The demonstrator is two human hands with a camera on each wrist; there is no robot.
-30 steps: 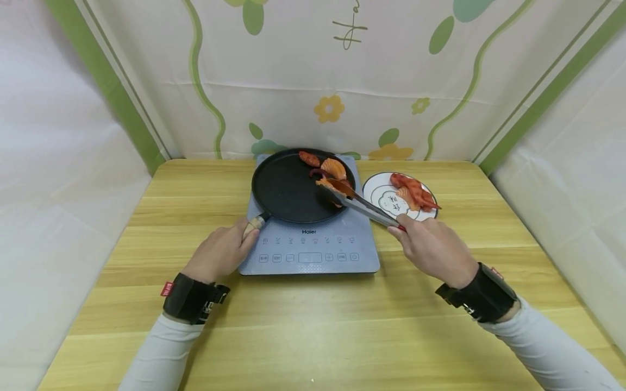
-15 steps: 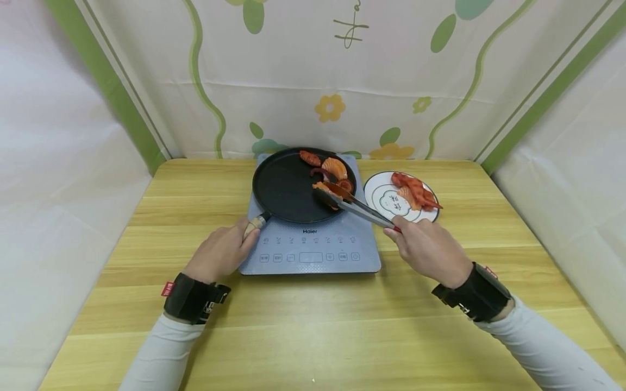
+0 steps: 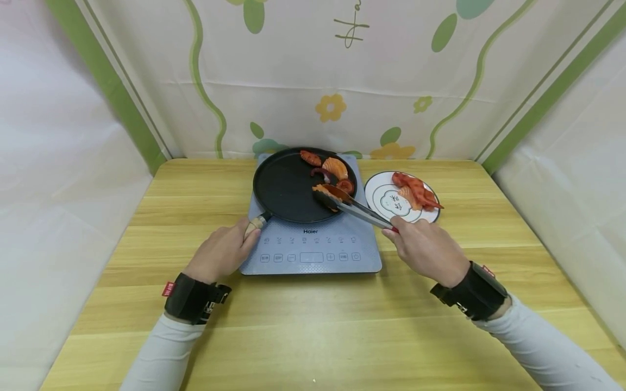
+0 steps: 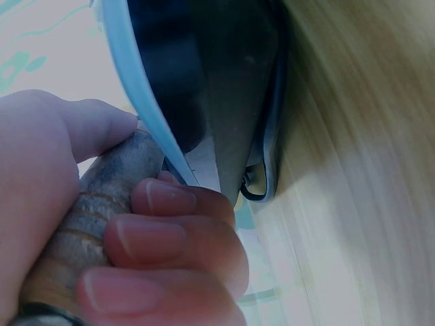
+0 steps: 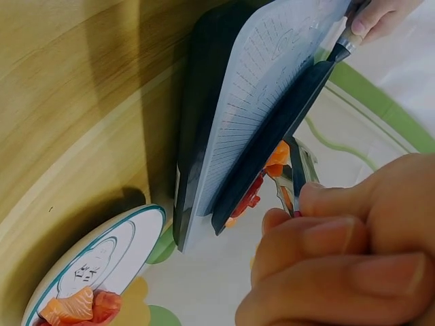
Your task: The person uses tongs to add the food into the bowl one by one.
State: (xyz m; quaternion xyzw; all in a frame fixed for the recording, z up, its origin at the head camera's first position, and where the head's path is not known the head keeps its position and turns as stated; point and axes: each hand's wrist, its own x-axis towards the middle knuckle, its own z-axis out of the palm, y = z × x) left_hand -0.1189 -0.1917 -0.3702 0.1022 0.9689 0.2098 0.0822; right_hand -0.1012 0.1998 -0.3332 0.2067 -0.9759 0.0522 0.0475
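Observation:
My left hand (image 3: 222,252) grips the wooden handle (image 4: 88,210) of a flat black frying pan (image 3: 283,187), its fingers curled round it. In my right hand (image 3: 427,247) are metal tongs (image 3: 364,212) with dark tips, reaching over the pan's near right part. Between the tips lies an orange piece of food (image 3: 320,188), perhaps salmon, low at the pan's surface. Behind it in the pan are an orange salmon slice (image 3: 335,168), a red sausage-like piece (image 3: 310,158), a purplish curled piece like a tentacle (image 3: 320,174) and a round red slice (image 3: 345,185).
The pan stands on a grey Haier induction cooker (image 3: 313,266). Right of it, a white plate (image 3: 379,190) holds red pieces (image 3: 415,190) and a salmon slice (image 3: 408,196). Printed cloth walls (image 3: 283,98) rise behind and beside the wooden table (image 3: 313,331).
The right hand and tongs have shifted slightly left and down, carrying the orange piece toward the pan's near side. The round red slice shows more fully. The left hand keeps its hold.

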